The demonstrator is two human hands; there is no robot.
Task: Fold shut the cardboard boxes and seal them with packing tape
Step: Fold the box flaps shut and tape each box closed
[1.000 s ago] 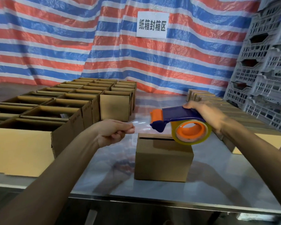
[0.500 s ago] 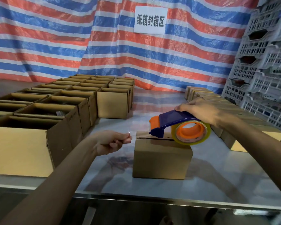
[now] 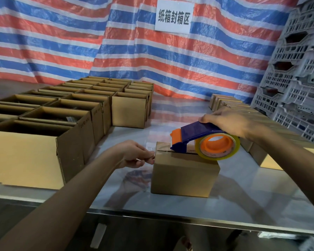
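While my left hand [image 3: 134, 153] curls its fingers [image 3: 150, 158] in and pinches the clear tape end [image 3: 149, 149] against the upper left edge of the closed cardboard box [image 3: 184, 175], that box sits on the table [image 3: 243, 205] right at those fingertips. My right hand [image 3: 227, 122] wraps over the blue handle of the tape dispenser [image 3: 192, 136]. Its nose touches the box's top seam just right of my left fingertips, and its tape roll [image 3: 218, 148] rests on the box top. Open boxes [image 3: 43, 134] stand left of my left fingers, closed boxes [image 3: 230, 104] beyond my right ones, and grey crates [image 3: 301, 78] farther right.
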